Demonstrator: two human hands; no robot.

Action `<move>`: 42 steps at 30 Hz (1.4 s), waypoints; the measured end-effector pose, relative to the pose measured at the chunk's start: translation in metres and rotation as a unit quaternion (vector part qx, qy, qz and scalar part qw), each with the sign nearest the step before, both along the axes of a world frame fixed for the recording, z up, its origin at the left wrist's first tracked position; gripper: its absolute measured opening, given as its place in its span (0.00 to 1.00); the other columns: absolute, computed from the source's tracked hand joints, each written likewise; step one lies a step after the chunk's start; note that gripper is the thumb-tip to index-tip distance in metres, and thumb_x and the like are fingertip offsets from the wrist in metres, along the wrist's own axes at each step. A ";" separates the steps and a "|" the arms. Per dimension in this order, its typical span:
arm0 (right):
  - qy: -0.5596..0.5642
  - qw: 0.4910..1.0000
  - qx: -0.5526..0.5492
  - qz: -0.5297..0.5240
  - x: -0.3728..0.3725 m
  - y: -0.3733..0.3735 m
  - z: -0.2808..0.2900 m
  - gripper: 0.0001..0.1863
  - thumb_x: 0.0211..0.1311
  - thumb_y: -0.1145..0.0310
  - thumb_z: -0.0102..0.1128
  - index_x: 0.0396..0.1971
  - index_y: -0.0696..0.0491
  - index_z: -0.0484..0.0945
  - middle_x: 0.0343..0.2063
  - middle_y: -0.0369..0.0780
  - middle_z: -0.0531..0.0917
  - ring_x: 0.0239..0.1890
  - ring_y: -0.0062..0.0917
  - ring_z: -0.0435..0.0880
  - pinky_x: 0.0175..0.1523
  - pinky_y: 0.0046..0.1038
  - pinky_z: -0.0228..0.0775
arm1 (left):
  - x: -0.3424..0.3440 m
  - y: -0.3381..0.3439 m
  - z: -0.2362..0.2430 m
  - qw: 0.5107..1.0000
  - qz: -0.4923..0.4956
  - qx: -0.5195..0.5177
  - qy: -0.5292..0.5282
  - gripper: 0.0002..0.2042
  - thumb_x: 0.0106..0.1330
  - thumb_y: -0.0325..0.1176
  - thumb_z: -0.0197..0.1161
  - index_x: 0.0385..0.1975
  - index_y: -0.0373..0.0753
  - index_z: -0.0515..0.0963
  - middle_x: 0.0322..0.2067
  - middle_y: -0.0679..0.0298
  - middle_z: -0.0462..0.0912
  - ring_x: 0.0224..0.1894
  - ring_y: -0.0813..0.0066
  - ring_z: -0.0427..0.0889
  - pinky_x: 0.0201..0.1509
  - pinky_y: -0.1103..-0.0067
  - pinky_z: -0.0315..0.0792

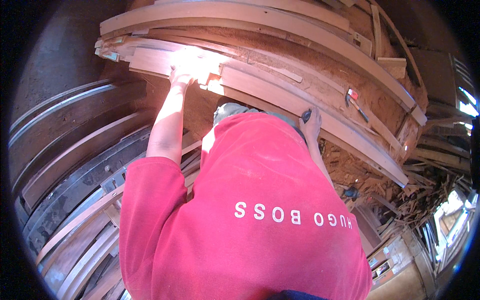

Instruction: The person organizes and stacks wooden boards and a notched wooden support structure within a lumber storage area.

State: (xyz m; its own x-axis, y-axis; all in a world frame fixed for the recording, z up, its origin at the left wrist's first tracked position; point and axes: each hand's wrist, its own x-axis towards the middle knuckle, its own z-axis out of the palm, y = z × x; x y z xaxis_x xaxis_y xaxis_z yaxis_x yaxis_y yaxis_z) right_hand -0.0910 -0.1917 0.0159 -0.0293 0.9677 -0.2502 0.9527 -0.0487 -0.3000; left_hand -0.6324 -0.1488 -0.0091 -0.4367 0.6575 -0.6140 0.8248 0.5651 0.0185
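Note:
Bright sunlight washes over my left hand [182, 76], which grips the near edge of a short wooden board [150, 61]; its fingertips are partly lost in the glare. Just right of that, a long wooden plank [270, 95] runs across the bench toward the lower right. At the plank's near edge, my right hand [312, 126] is closed around a small black rounded object [306, 116], whose kind I cannot make out. Beyond the plank lies a hammer [357, 106] with a wooden handle, dark at its end, and a red patch at its head.
Long timbers [240, 14] stretch along the far side of the dusty bench. A thin wood strip [280, 71] lies behind the plank. Wood scraps [395, 200] cover the floor at right. Stacked boards [90, 250] stand at lower left, close to my left side.

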 end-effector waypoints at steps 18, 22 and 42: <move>-0.010 1.000 0.002 0.011 0.001 0.001 -0.003 0.44 0.48 0.65 0.74 0.67 0.56 0.63 0.67 0.54 0.67 0.71 0.47 0.63 0.77 0.46 0.50 | -0.011 -0.009 -0.011 0.999 -0.029 0.007 -0.019 0.26 0.64 0.53 0.64 0.56 0.43 0.79 0.60 0.47 0.77 0.63 0.50 0.75 0.64 0.64 0.73; 0.000 1.000 0.006 0.000 -0.001 0.000 -0.002 0.41 0.50 0.69 0.73 0.65 0.55 0.65 0.67 0.52 0.67 0.71 0.47 0.63 0.78 0.47 0.49 | -0.004 -0.005 -0.007 1.000 -0.030 -0.004 -0.007 0.26 0.64 0.53 0.63 0.57 0.43 0.79 0.60 0.46 0.76 0.63 0.50 0.75 0.64 0.65 0.73; -0.009 1.000 0.007 -0.009 -0.001 -0.001 -0.004 0.41 0.50 0.69 0.73 0.66 0.55 0.64 0.68 0.52 0.66 0.71 0.49 0.62 0.77 0.48 0.49 | -0.001 -0.001 0.008 0.999 -0.031 0.024 -0.021 0.22 0.66 0.52 0.61 0.49 0.42 0.83 0.51 0.53 0.85 0.58 0.53 0.81 0.60 0.64 0.76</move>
